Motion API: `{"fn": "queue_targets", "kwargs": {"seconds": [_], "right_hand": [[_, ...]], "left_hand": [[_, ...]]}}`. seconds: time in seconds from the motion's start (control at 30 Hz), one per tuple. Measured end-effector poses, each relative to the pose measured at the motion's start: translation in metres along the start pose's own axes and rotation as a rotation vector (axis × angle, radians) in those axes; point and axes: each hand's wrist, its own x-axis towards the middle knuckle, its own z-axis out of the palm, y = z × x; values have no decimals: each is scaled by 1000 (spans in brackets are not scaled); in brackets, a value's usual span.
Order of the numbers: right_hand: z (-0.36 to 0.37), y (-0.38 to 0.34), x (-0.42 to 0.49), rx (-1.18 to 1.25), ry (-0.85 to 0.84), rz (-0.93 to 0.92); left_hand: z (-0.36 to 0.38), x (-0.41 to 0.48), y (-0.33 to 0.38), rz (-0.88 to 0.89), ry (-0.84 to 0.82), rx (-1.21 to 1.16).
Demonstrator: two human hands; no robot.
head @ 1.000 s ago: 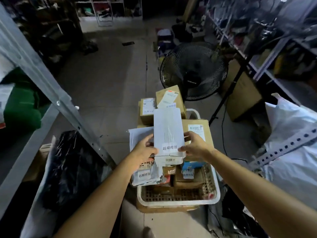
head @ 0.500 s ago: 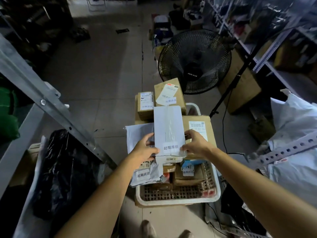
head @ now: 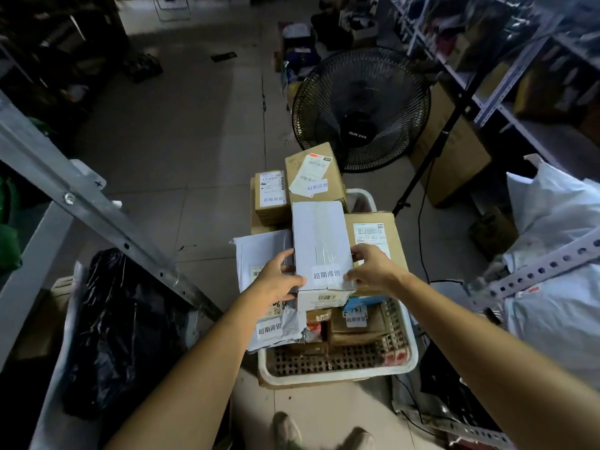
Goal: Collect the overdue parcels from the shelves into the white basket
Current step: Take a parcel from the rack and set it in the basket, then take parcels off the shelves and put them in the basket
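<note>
A white box parcel (head: 319,241) with a white sticker lies on top of the pile in the white basket (head: 337,373) on the floor. My left hand (head: 279,280) grips its left side and my right hand (head: 373,267) grips its right side, near the end closest to me. Under and around it are several brown cardboard parcels (head: 313,177) and a grey mailer bag (head: 259,258), most with the same sticker. The pile rises above the basket's rim.
A black floor fan (head: 360,108) stands just behind the basket, its cable trailing right. Metal shelf posts (head: 91,209) run at the left with a black bag (head: 120,329) below. White bags (head: 558,254) and shelving fill the right. My feet (head: 321,433) are near the basket.
The white box has sunk slightly onto the pile between my hands. My view has tipped down, so my feet show at the bottom edge.
</note>
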Motion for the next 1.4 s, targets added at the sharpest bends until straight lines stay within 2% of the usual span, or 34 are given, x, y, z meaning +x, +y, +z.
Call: {"fn": "queue_targets", "kwargs": {"seconds": [0.27, 0.43, 0.7, 0.93, 1.17, 1.4], "right_hand": [[-7, 1, -4, 56, -16, 22], [-13, -5, 0, 38, -28, 39], [-30, -32, -5, -433, 11, -102], [-39, -59, -28, -795, 22, -251], [-16, -71, -54, -864, -121, -420], [46, -57, -117, -1034, -373, -639]], "left_hand": [[4, -1, 3, -8, 12, 12], [3, 0, 10, 18, 22, 159], [-13, -6, 28, 132, 89, 572], [-28, -41, 34, 159, 216, 710], [-16, -126, 3, 23, 451, 758], [25, -228, -80, -179, 643, 668]]}}
